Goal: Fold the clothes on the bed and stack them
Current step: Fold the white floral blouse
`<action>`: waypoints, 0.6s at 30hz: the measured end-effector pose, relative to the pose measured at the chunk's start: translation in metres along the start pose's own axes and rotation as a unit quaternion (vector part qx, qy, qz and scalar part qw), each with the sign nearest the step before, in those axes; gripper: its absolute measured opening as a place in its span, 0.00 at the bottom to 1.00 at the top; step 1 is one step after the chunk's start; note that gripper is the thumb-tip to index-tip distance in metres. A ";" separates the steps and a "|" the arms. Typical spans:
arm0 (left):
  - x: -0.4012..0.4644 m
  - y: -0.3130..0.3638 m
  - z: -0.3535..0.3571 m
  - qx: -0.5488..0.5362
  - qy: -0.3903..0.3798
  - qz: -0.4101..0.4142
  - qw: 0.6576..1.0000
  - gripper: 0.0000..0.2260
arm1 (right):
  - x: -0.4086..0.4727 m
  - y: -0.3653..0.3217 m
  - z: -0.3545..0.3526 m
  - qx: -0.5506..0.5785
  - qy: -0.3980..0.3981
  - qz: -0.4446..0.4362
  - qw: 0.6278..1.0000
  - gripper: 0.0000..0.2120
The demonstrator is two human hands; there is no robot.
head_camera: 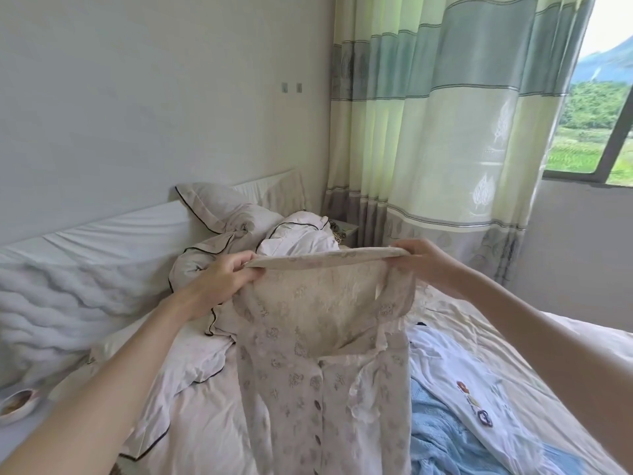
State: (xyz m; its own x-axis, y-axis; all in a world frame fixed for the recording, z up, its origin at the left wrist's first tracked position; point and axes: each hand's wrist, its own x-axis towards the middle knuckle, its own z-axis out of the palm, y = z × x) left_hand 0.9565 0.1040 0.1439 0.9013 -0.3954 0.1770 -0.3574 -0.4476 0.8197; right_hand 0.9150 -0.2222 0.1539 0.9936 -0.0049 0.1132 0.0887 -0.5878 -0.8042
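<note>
Holding a lacy cream top [325, 337] up over the bed [212, 399], the left hand [219, 279] and right hand [421, 265] each pinch one end of its top edge. A blue knit [442, 433] and a white shirt [455, 371] lie unfolded beside it. Thin lace could slip or bunch unevenly. No words can be read anywhere.

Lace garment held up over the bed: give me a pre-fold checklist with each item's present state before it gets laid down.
1. Left hand pinches one top corner of the lace garment: ok.
2. Right hand pinches the other corner: ok.
3. Top edge taut between the hands: ok.
4. Garment hanging flat: not ok, one side is bunched.
5. Buttons all fastened: cannot tell.
6. Clear spot on the bed: not ok, blue garment and white garment lie beside it.
</note>
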 end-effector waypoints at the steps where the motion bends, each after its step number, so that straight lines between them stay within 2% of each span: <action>1: 0.000 0.001 0.000 0.000 -0.004 0.005 1.000 0.09 | 0.000 0.001 -0.001 0.026 -0.004 0.004 1.000 0.08; 5: -0.003 0.012 -0.001 -0.037 -0.034 0.031 0.998 0.04 | -0.004 0.000 -0.003 0.069 -0.012 0.004 0.998 0.10; 6: -0.005 0.015 -0.003 -0.041 -0.052 0.028 0.997 0.06 | -0.004 0.000 -0.004 0.082 -0.010 0.004 0.997 0.11; 9: -0.014 0.022 -0.014 -0.040 -0.135 0.025 0.990 0.25 | -0.002 -0.003 -0.007 0.117 0.003 -0.002 0.993 0.09; 11: -0.017 0.026 -0.017 -0.055 -0.172 0.030 0.983 0.28 | 0.000 -0.004 -0.010 0.141 0.010 -0.006 0.990 0.09; 13: -0.017 0.029 -0.016 -0.043 -0.129 0.036 0.990 0.19 | 0.001 -0.005 -0.011 0.172 0.001 0.000 0.985 0.09; 15: -0.015 0.032 -0.013 -0.015 -0.034 0.043 0.998 0.09 | 0.001 -0.008 -0.011 0.220 -0.035 0.006 0.975 0.09; 18: -0.012 0.029 -0.009 -0.022 0.042 0.059 0.997 0.05 | -0.002 -0.012 -0.012 0.278 -0.106 0.011 0.955 0.10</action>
State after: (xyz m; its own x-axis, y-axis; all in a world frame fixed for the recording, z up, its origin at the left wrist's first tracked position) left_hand 0.9375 0.1028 0.1708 0.8716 -0.3744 0.3164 -0.4524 -0.3660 0.8132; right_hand 0.9111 -0.2251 0.1704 0.9825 0.1852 0.0188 0.0321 -0.0690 -0.9971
